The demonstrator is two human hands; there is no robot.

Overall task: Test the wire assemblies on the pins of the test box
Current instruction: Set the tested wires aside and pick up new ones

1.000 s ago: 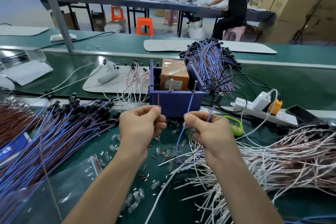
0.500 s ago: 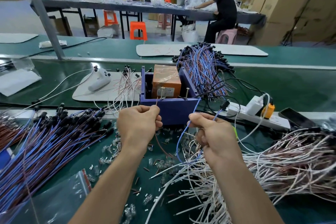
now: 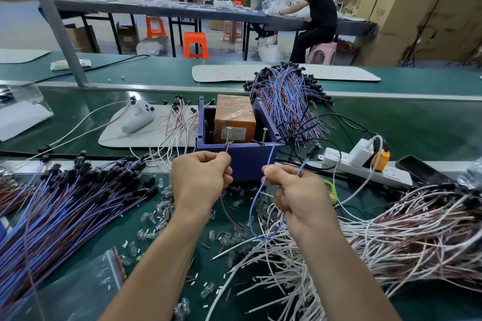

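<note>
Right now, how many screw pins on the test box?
2: left screw pin and right screw pin, both on the test box front wall. Others may be hidden.

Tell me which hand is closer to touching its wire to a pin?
Likely left hand: its brown wire reaches the left pin; the blue wire in the right hand ends short.

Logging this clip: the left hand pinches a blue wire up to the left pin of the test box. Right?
No. The left hand pinches a brown wire, not a blue one, up to the left pin of the test box; the blue wire is in the right hand. The head view shows it.
</note>
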